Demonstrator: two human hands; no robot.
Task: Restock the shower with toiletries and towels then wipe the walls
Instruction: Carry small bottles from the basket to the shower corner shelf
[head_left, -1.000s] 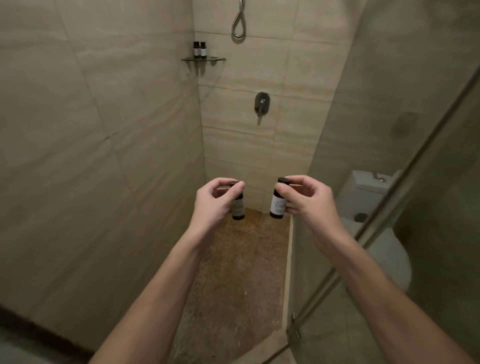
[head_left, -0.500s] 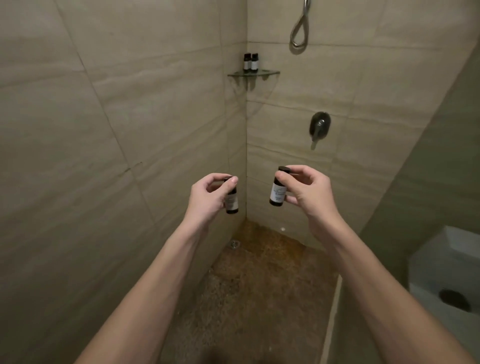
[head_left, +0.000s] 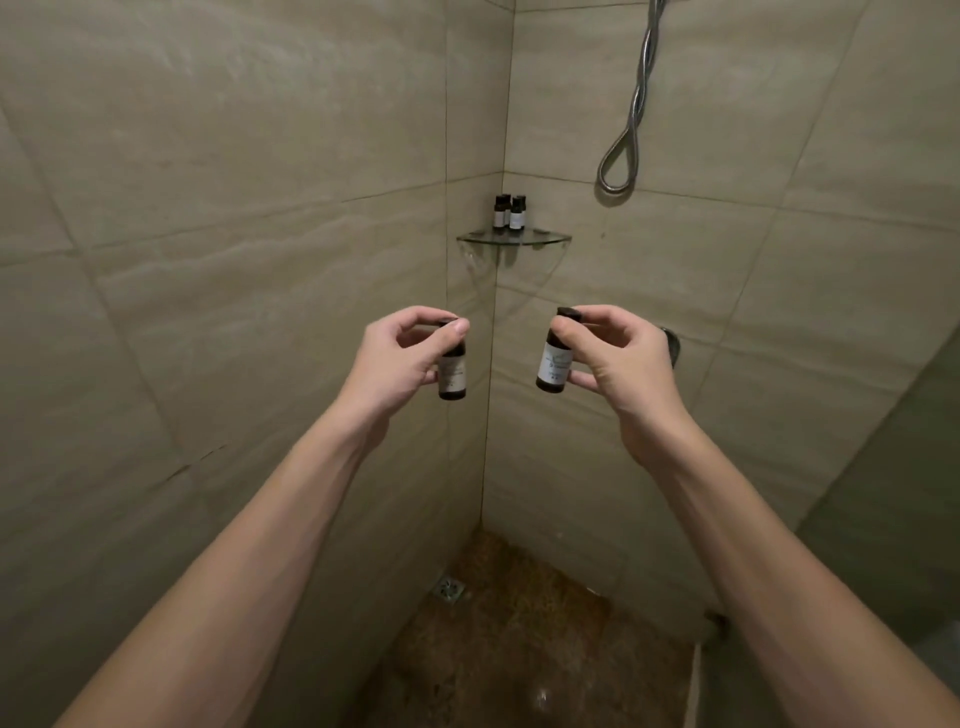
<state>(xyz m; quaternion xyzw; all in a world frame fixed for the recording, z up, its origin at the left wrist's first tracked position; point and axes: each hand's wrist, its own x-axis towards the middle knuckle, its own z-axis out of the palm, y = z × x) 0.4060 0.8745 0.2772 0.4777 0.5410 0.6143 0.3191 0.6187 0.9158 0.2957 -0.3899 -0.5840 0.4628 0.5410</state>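
Note:
My left hand (head_left: 397, 358) grips a small dark toiletry bottle (head_left: 452, 376) with a pale label, pinched near its cap and hanging upright. My right hand (head_left: 621, 361) holds a second, matching bottle (head_left: 553, 364) the same way. Both hands are raised side by side in front of the shower corner, well below a glass corner shelf (head_left: 545, 239). On that shelf stand a few similar small dark bottles (head_left: 509, 212).
Beige tiled walls (head_left: 234, 208) meet at the corner ahead. A metal shower hose (head_left: 623, 156) loops down the right wall, and the mixer valve (head_left: 672, 345) is partly hidden behind my right hand. A floor drain (head_left: 449, 588) sits in the brown pebbled floor. Glass panel at right edge.
The view has moved further into the shower and tilted up; the shelf is nearer and more central, and the toilet has dropped out of sight. Both hands still hold their bottles.

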